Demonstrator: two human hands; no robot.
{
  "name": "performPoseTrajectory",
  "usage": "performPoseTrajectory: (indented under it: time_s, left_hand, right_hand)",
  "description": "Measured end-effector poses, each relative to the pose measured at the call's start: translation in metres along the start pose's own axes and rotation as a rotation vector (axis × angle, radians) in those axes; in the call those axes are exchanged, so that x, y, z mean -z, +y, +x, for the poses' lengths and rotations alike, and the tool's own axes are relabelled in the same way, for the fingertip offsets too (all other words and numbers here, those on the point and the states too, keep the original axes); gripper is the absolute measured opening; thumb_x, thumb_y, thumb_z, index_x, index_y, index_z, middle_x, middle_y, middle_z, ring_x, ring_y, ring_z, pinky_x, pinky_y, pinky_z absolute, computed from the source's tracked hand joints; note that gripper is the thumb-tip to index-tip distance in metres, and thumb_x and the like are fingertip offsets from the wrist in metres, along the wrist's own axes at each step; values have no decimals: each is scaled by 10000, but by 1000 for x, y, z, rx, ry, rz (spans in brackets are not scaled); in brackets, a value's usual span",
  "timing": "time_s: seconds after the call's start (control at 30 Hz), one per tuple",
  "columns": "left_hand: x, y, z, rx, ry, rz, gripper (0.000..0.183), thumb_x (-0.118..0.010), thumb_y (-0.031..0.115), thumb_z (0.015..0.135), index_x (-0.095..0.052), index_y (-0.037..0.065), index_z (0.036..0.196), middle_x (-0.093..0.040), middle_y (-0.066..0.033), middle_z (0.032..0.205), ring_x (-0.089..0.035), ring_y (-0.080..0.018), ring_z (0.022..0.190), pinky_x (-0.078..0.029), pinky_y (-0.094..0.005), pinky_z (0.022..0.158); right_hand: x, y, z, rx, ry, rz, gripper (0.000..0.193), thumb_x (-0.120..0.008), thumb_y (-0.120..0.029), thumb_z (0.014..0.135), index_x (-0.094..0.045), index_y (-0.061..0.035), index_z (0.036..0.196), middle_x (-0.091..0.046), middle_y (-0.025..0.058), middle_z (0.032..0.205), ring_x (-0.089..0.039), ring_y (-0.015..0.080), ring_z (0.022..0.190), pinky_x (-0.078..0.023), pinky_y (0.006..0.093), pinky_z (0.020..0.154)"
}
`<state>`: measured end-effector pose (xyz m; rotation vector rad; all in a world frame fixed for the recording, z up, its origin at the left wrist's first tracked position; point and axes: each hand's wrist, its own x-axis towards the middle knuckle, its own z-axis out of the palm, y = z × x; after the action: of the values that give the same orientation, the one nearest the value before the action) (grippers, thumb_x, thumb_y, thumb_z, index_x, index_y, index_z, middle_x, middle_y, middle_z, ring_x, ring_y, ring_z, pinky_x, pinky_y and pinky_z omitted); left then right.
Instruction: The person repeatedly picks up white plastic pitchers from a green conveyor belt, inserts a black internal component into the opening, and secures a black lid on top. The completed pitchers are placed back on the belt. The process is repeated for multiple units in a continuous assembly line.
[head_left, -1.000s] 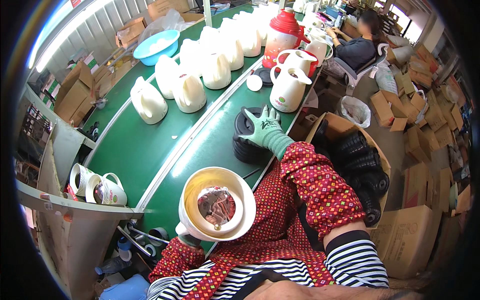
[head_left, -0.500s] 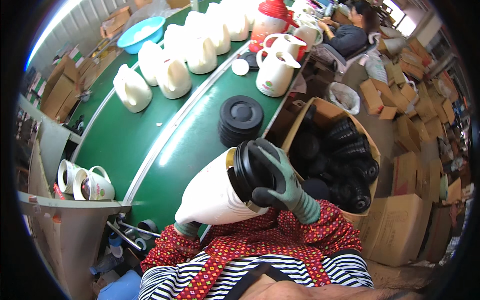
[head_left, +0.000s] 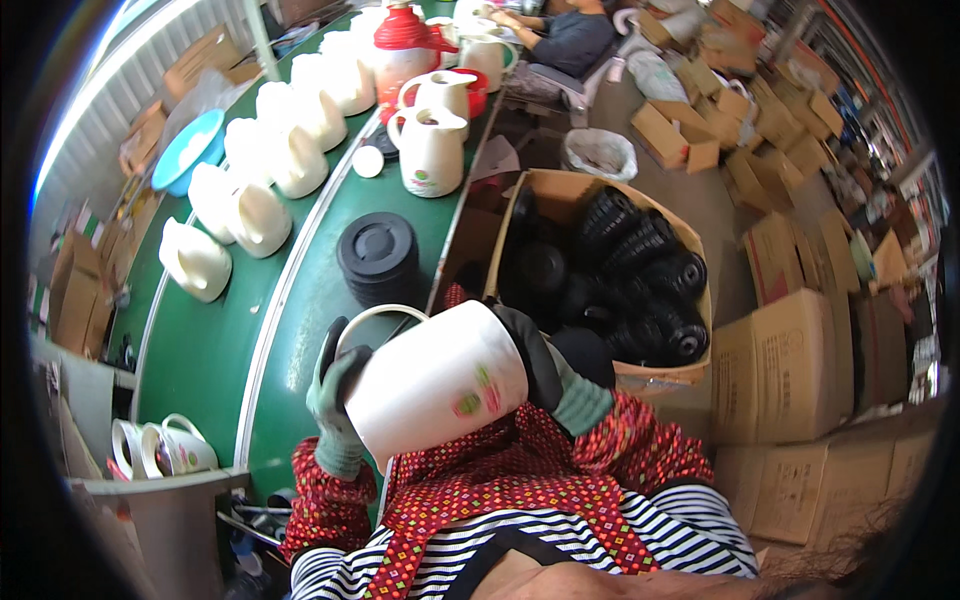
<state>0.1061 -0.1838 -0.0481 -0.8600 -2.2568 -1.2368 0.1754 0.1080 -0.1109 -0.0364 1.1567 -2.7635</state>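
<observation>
I hold a cream plastic jug body (head_left: 440, 385) on its side in front of my chest, its handle toward the belt. My left hand (head_left: 335, 400), in a green and black glove, grips the jug's left end by the handle. My right hand (head_left: 545, 375), gloved the same way, presses on its right end, where a black base cap is mostly hidden under the fingers. A stack of black round base caps (head_left: 378, 255) stands on the green conveyor belt (head_left: 210, 350) just beyond the jug.
Several cream jug bodies (head_left: 255, 215) line the belt's left lane; finished jugs (head_left: 432, 150) and a red one (head_left: 400, 45) stand farther along. A cardboard box of black caps (head_left: 625, 275) sits at my right. More cartons (head_left: 790, 360) surround it. Another person (head_left: 565, 35) sits at the far end.
The jug has turned in my hands from facing open end up to lying on its side. My right hand, earlier reaching to the cap stack, now presses a cap onto the jug's end.
</observation>
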Motion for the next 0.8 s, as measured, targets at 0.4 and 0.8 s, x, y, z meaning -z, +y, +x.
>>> performPoseTrajectory:
  time_s: [0.4, 0.8]
  left_hand:
    - [-5, 14, 28, 26, -194, -161, 290, -768, 43, 827, -696, -26, 1100, -668, -266, 1336, -747, -376, 1024, -615, -420, 876]
    - [-27, -17, 1, 480, -245, -858, 316, -631, 158, 1011, -644, 5, 1287, -699, -165, 1263, -694, -251, 1113, -570, -423, 963]
  right_hand:
    - [-38, -26, -30, 445, -48, -399, 805, -571, -336, 1071, -132, -37, 1675, -111, 101, 1756, -143, 240, 1611, -168, 390, 1287]
    - [-47, -42, -40, 518, 2, -634, 701, -478, -306, 1109, -149, -45, 1670, -224, 98, 1722, -276, 213, 1560, -238, 378, 1281]
